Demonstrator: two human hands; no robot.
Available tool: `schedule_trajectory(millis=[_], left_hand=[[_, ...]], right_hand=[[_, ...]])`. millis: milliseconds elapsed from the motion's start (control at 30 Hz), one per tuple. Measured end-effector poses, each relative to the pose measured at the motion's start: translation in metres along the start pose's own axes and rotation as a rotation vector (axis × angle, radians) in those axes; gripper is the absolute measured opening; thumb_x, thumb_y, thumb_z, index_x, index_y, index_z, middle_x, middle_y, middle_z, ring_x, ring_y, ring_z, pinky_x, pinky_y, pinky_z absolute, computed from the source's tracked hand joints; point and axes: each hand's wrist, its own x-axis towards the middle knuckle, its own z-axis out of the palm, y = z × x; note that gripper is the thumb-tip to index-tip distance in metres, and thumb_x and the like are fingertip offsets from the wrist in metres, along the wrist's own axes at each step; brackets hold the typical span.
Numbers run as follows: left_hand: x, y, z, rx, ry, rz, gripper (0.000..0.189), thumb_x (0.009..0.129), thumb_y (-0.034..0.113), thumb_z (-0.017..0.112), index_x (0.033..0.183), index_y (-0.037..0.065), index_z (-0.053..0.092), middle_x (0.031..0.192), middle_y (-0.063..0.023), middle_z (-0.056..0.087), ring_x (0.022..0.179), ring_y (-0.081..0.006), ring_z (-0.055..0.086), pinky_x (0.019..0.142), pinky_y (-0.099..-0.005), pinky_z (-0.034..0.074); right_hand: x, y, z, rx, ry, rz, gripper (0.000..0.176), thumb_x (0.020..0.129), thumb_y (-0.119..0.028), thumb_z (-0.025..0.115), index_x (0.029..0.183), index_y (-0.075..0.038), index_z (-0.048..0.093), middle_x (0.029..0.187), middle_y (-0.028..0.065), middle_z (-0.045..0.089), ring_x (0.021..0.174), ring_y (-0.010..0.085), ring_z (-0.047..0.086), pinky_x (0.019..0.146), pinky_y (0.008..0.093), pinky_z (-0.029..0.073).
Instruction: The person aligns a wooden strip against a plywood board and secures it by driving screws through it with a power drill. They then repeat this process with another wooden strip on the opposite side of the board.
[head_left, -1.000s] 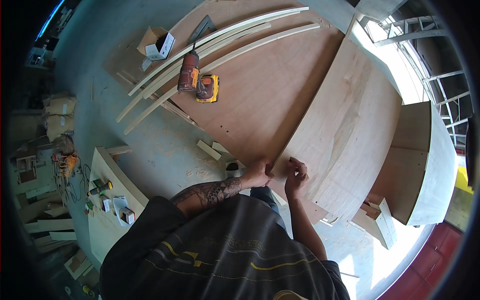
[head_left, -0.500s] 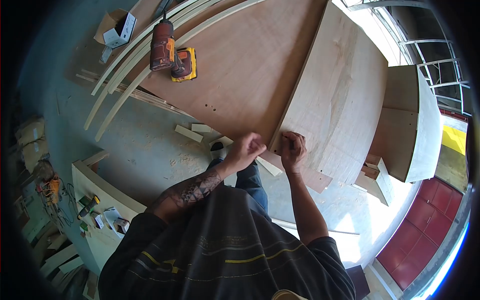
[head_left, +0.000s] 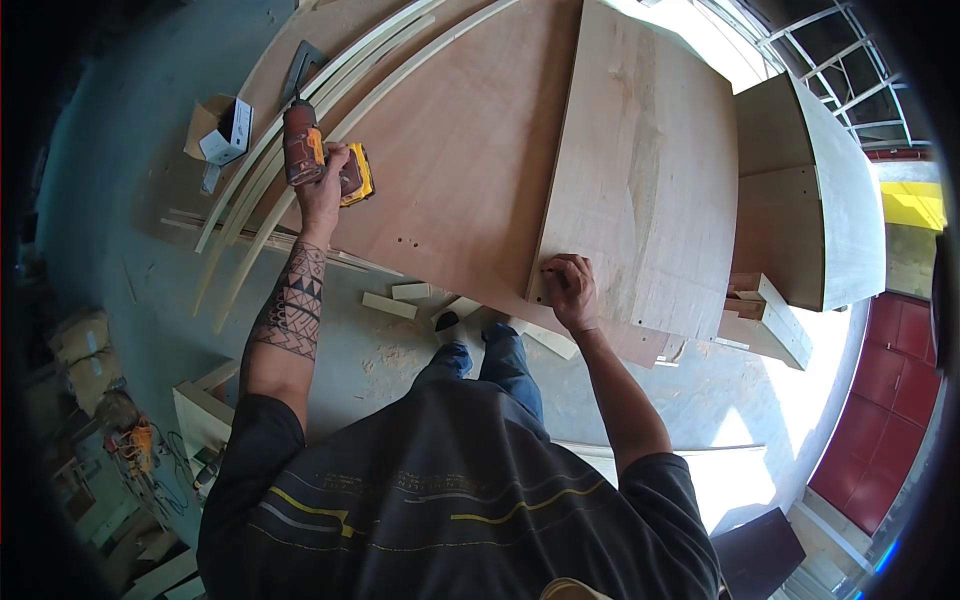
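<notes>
My left hand (head_left: 322,192) is closed round the handle of a cordless drill (head_left: 300,145) with a yellow battery. The drill's bit points away from me, over the curved wooden strips. My right hand (head_left: 570,290) rests at the near left corner of a pale plywood panel (head_left: 640,170), its fingers curled in a pinch. Whatever lies between those fingertips is too small to make out. Beneath the panel is a larger reddish plywood sheet (head_left: 450,170), with several small dark holes near its front edge.
Long curved wooden strips (head_left: 370,100) lie across the sheet's left side. An opened small box (head_left: 222,130) stands beyond them. Wood offcuts (head_left: 390,304) lie on the floor by my feet. At the right stand a wooden cabinet-like box (head_left: 780,200) and a smaller wooden piece (head_left: 770,325).
My left hand has moved from beside my right hand, out to the left, and has taken hold of the drill. My right hand stays at the panel's corner.
</notes>
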Motion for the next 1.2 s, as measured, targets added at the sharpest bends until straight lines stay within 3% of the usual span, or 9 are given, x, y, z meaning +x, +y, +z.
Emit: schedule_trajectory(millis=[100,167,300,500,800,867,1000,1067,1200], left_hand=[[-0.021,0.050,0.010,-0.070,-0.053,0.087,0.045,0.097,0.014,0.073,0.139,0.002,0.064,0.097,0.0008,0.064,0.086,-0.0087,0.061,0.081,-0.0269,0.052],[-0.051,0.078,0.008,0.169,-0.252,0.011,0.045,0.096,0.012,0.072,0.138,0.000,0.063,0.089,0.0011,0.064,0.076,-0.0069,0.059,0.077,-0.0257,0.052],[-0.129,0.111,0.035,0.168,-0.678,-0.216,0.035,0.095,0.012,0.072,0.127,-0.002,0.065,0.083,0.0007,0.065,0.058,-0.0069,0.060,0.059,-0.0259,0.053],[-0.199,0.107,0.099,0.376,-0.975,-0.520,0.025,0.094,0.010,0.072,0.116,-0.001,0.066,0.079,-0.0015,0.065,0.057,-0.0063,0.061,0.053,-0.0258,0.054],[-0.202,0.114,0.152,0.748,-1.022,-0.474,0.024,0.093,0.018,0.074,0.108,-0.001,0.069,0.072,-0.0023,0.064,0.053,-0.0090,0.062,0.052,-0.0291,0.056],[-0.201,0.115,0.155,0.797,-1.010,-0.471,0.024,0.093,0.023,0.074,0.094,-0.001,0.070,0.069,-0.0045,0.067,0.053,-0.0124,0.065,0.052,-0.0311,0.057],[-0.202,0.125,0.160,0.842,-1.013,-0.456,0.025,0.093,0.023,0.074,0.095,-0.001,0.070,0.068,-0.0042,0.066,0.053,-0.0116,0.065,0.052,-0.0309,0.057],[-0.201,0.129,0.164,0.873,-1.005,-0.503,0.025,0.094,0.020,0.074,0.108,0.000,0.070,0.070,-0.0009,0.064,0.054,-0.0082,0.061,0.054,-0.0287,0.056],[-0.197,0.133,0.170,0.923,-1.027,-0.528,0.024,0.094,0.019,0.074,0.107,0.000,0.070,0.070,-0.0006,0.063,0.054,-0.0079,0.061,0.054,-0.0281,0.055]], right_hand=[[0.000,0.002,-0.002,0.051,0.004,0.000,0.014,0.087,-0.003,0.071,0.100,-0.008,0.070,0.102,0.0097,0.071,0.098,0.0320,0.065,0.092,0.0441,0.048],[0.001,0.002,-0.005,0.058,0.007,-0.012,0.014,0.087,-0.004,0.071,0.100,-0.008,0.070,0.101,0.0098,0.071,0.098,0.0319,0.065,0.093,0.0442,0.048],[-0.001,0.005,-0.005,0.081,-0.006,-0.054,0.013,0.087,-0.006,0.072,0.100,-0.007,0.071,0.102,0.0101,0.071,0.099,0.0314,0.065,0.095,0.0444,0.048],[-0.007,0.012,-0.002,0.109,0.005,-0.029,0.015,0.087,-0.008,0.072,0.101,-0.007,0.071,0.109,0.0107,0.070,0.106,0.0340,0.063,0.097,0.0460,0.048],[-0.009,0.012,0.001,0.128,0.026,-0.031,0.020,0.086,-0.012,0.073,0.106,-0.008,0.071,0.110,0.0098,0.068,0.108,0.0353,0.061,0.098,0.0464,0.047],[-0.010,0.014,0.003,0.126,0.031,-0.027,0.020,0.086,-0.012,0.073,0.106,-0.008,0.071,0.109,0.0094,0.068,0.108,0.0347,0.061,0.097,0.0461,0.047],[-0.012,0.013,0.003,0.135,0.033,-0.017,0.020,0.086,-0.014,0.072,0.105,-0.009,0.070,0.108,0.0083,0.067,0.107,0.0332,0.061,0.095,0.0455,0.047],[-0.011,0.012,0.002,0.136,0.032,-0.012,0.020,0.086,-0.014,0.072,0.105,-0.010,0.070,0.108,0.0080,0.067,0.108,0.0327,0.060,0.095,0.0453,0.047],[-0.012,0.016,0.005,0.117,0.025,-0.016,0.021,0.085,-0.016,0.072,0.105,-0.010,0.071,0.108,0.0072,0.067,0.109,0.0313,0.060,0.096,0.0448,0.046]])
